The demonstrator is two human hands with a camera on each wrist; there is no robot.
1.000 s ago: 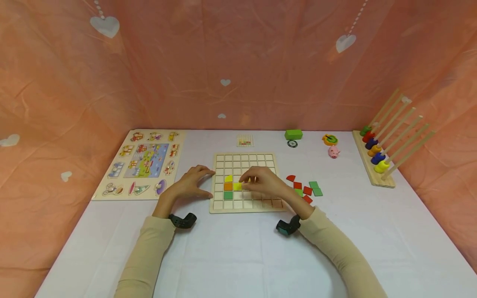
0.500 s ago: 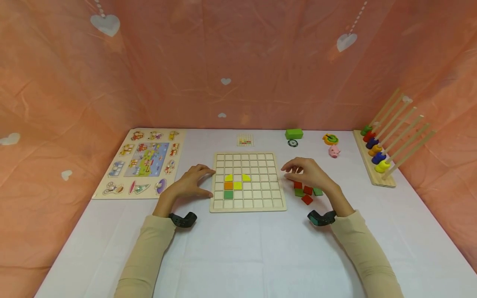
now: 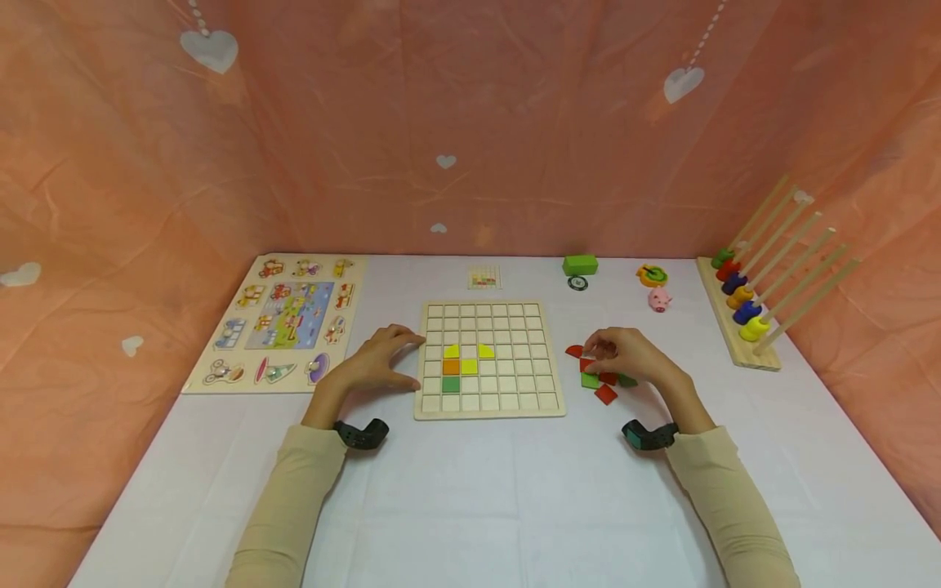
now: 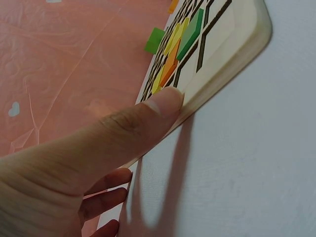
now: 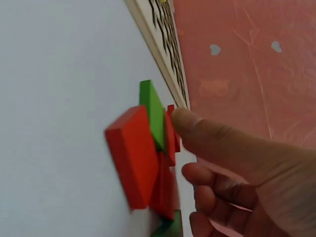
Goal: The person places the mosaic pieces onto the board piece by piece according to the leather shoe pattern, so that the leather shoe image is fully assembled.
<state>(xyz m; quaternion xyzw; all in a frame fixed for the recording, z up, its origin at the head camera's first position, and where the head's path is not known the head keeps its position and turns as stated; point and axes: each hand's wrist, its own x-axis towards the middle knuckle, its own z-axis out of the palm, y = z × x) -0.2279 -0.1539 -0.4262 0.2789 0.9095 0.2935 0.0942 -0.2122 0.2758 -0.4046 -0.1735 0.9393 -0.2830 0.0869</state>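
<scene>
My left hand [image 3: 376, 361] steadies the gridded wooden board [image 3: 525, 384], its thumb and fingers spread along the left edge. In the left wrist view the thumb [image 4: 165, 102] presses that edge. On the grid lie a green tile [image 3: 451, 385], an orange tile [image 3: 451, 367], a yellow square tile [image 3: 469, 367] and two yellow rounded pieces [image 3: 486, 351]. Right of the board, my right hand [image 3: 632, 358] hovers over loose red and green tiles, fingers loosely bent. The right wrist view has a red tile [image 5: 133, 158] and a green tile [image 5: 152, 113] beside the thumb; nothing is visibly pinched.
A picture puzzle board [image 3: 243, 327] lies at left. Behind the grid sits a small pattern card [image 3: 484, 278]. A green block [image 3: 580, 265], a round black-and-white token [image 3: 577, 283], a pig figure [image 3: 659, 299] and a peg stand [image 3: 753, 356] are at back and right.
My right hand has left the grid and moved right to the loose tiles. A yellow rounded piece now shows where its fingers were. The left hand stays on the edge.
</scene>
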